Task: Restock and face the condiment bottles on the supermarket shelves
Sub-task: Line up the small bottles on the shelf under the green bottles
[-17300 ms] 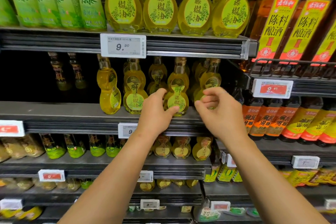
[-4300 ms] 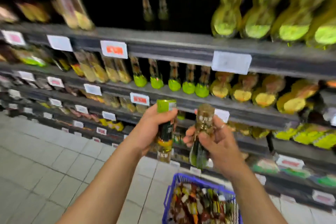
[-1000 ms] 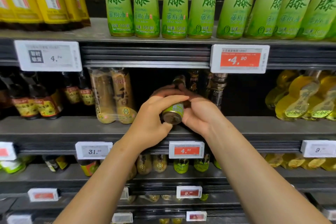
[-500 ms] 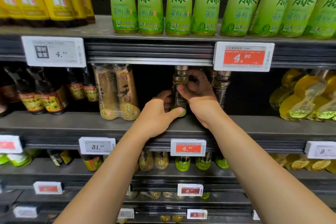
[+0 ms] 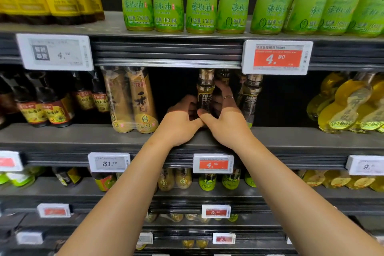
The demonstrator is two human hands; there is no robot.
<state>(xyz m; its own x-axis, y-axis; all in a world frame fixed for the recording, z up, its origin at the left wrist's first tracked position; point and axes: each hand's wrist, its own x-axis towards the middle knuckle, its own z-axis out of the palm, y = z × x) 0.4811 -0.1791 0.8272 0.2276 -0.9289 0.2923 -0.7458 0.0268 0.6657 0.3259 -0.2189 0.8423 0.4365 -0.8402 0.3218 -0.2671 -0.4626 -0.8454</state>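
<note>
A slim clear oil bottle (image 5: 205, 91) with a dark label stands upright on the middle grey shelf (image 5: 83, 137). Both hands wrap its lower half. My left hand (image 5: 179, 122) grips it from the left, fingers curled behind it. My right hand (image 5: 225, 118) grips it from the right, a ring on one finger, thumb across the front low down. Its base is hidden by my hands. A second like bottle (image 5: 250, 97) stands just right of it, and another bottle top (image 5: 223, 75) shows behind.
Two tan wrapped bottles (image 5: 133, 102) stand left of a dark gap. Dark sauce bottles (image 5: 49, 106) are further left, yellow gourd-shaped bottles (image 5: 349, 106) at the right. Green bottles (image 5: 199, 0) line the shelf above, whose price tag (image 5: 277, 57) hangs low.
The bottle went from tilted in both hands to upright on the shelf. My right hand slid from its neck down to its body, and my left hand closed round its lower part.
</note>
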